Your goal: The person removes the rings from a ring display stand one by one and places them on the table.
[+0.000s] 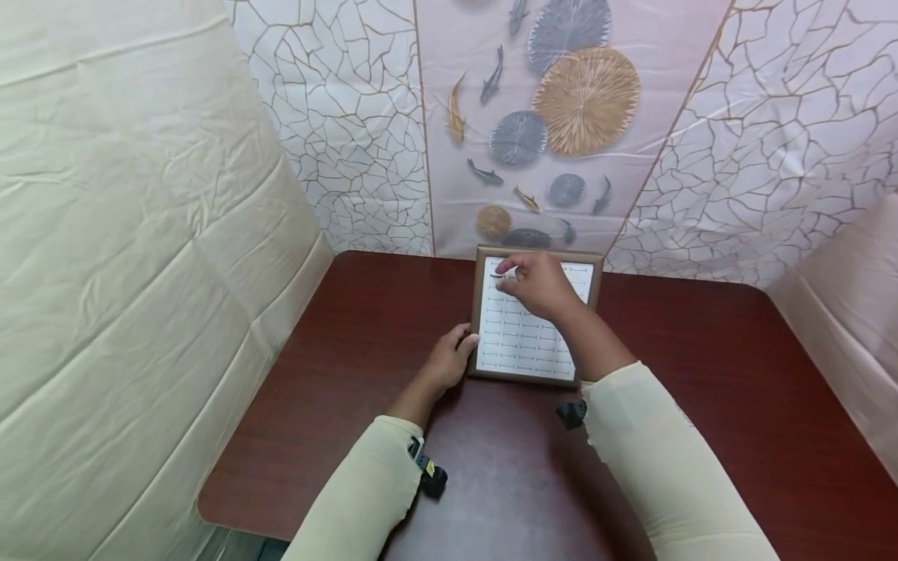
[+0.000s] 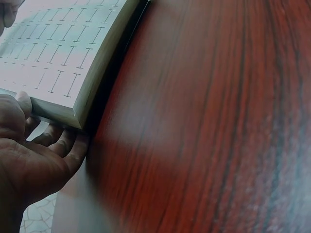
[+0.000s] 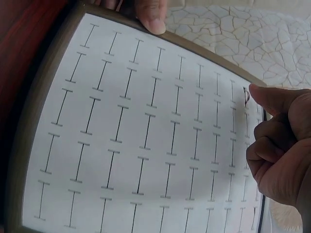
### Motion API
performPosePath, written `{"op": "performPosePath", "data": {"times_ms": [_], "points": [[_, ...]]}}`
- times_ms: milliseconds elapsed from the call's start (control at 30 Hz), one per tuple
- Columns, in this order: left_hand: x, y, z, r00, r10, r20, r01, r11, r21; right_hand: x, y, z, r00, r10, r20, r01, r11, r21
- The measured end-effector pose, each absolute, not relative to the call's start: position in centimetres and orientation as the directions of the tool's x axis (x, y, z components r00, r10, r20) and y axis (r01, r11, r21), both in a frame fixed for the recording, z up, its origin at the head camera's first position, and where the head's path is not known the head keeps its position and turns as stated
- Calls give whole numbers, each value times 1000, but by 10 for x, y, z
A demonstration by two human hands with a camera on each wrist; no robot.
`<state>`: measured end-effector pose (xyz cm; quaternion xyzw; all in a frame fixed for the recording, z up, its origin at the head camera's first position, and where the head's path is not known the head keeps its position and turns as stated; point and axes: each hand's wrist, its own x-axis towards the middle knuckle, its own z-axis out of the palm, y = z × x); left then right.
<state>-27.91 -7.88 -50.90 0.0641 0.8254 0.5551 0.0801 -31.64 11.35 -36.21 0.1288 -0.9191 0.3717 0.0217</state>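
Note:
A framed board point(image 1: 528, 343) with a wooden rim and a white sheet of printed I-shaped lines leans up on the table. My left hand point(image 1: 452, 358) grips its left edge, thumb on the front rim and fingers behind, as the left wrist view shows. Near the sheet's upper left is my right hand point(image 1: 536, 284), index finger and thumb bent and apart. Its other fingers are curled in the right wrist view. A small dark, curved piece point(image 3: 246, 97) lies at one printed line beside a fingertip; its kind is too small to tell.
The dark red wooden table point(image 1: 393, 304) extends around the board. Behind it hangs a patterned cloth point(image 1: 351, 140) with a crackle print, discs and fish. Pale cloth point(image 1: 140, 234) hangs along the left side. Each sleeved forearm carries a small black camera point(image 1: 433, 481).

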Motion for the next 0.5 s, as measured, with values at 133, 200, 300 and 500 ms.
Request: {"op": "performPosePath", "data": {"times_ms": [133, 200, 300, 500], "points": [[-278, -77, -509, -977, 201, -67, 11, 365, 931, -317, 109, -364, -970, -205, 127, -238, 717, -655], [-278, -77, -509, -977, 204, -65, 12, 357, 934, -317, 106, -365, -971, -198, 132, -235, 729, -643], [-278, -78, -509, -978, 203, -54, 22, 352, 936, -318, 103, -366, -972, -185, 143, -234, 742, -628], [-280, -78, -511, -978, 200, -51, 24, 357, 934, -318, 100, -366, -972, -175, 154, -233, 757, -611]]}}
